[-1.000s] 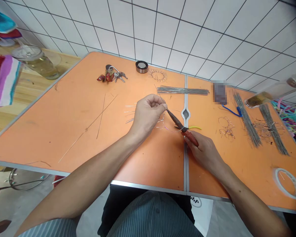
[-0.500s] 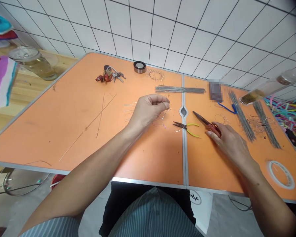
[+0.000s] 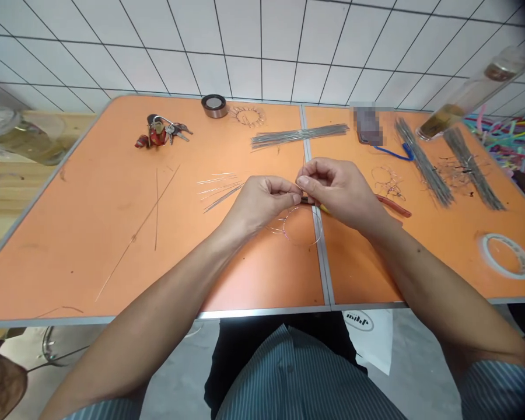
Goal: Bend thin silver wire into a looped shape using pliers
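My left hand [image 3: 262,204] is closed in a pinch on a thin wire ring [image 3: 284,226], whose loop hangs below the fingertips over the orange table. Close beside it, my right hand [image 3: 341,189] pinches at the same spot, with a thin wire end sticking up between its fingers. The yellow-handled pliers [image 3: 324,209] lie mostly hidden under my right hand. Red-handled pliers [image 3: 394,206] rest to the right of that hand, partly covered by the forearm. Several straight wires [image 3: 221,189] lie just left of my left hand.
A wire bundle [image 3: 300,136] lies behind my hands, with another bundle [image 3: 423,163] at the right. Keys [image 3: 166,130], a black tape roll [image 3: 214,106] and a coiled wire ring [image 3: 248,116] sit at the back. A white tape roll [image 3: 485,254] lies right; a glass bottle [image 3: 446,119] stands behind.
My right hand has let go of the red-handled pliers and moved left to meet my left hand at the wire ring. The view has shifted somewhat.
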`<state>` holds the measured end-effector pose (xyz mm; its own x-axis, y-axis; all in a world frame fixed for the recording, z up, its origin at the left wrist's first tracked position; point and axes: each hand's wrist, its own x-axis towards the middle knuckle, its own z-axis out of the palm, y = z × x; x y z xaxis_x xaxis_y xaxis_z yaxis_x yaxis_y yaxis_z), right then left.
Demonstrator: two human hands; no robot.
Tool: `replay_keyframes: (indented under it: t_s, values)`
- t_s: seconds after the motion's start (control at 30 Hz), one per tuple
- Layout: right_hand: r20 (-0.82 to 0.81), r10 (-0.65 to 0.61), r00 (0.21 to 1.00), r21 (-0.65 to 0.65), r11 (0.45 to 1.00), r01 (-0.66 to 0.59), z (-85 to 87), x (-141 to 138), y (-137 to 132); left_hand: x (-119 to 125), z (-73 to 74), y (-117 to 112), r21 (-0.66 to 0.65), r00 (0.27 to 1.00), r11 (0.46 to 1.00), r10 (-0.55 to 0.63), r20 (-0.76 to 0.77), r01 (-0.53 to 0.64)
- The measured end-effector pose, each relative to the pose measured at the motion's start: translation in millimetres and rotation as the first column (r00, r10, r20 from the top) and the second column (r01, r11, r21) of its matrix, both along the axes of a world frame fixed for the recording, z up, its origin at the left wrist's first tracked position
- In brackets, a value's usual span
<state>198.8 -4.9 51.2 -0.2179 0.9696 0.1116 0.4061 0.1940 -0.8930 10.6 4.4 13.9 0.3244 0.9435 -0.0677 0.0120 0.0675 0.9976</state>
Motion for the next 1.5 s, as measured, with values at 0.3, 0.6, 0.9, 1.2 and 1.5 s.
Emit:
replay_keyframes:
  t_s: [0.3, 0.6, 0.9, 1.2, 1.5]
  values:
    - [-0.155, -0.033, 0.987, -0.074, 0.997, 0.022, -12.2, 15.5, -6.0, -0.8, -1.9, 2.4, 0.016, 1.000, 1.000, 0.015, 0.026, -0.015]
    - [-0.220, -0.037, 0.975, 0.005, 0.999, 0.039, -12.2, 15.0, -10.6, 2.2, -4.2, 0.4, -0.146, 0.986, 0.988, -0.020, 0.163, 0.044]
    - [-0.272, -0.035, 0.962, -0.036, 0.999, 0.027, -17.8, 23.9, -1.5, 3.5, -10.6, 1.6, -0.399, 0.962, 0.901, -0.066, 0.266, 0.172]
    - [-0.249, -0.037, 0.968, -0.051, 0.998, 0.025, -13.9, 23.8, -2.3, 4.9, -6.0, -4.4, -0.249, 0.985, 0.960, -0.097, 0.143, 0.131]
    - [-0.222, -0.029, 0.975, -0.070, 0.997, 0.014, -9.7, 21.9, -4.1, 6.0, -5.4, -5.3, -0.160, 0.981, 0.968, -0.191, 0.036, 0.194]
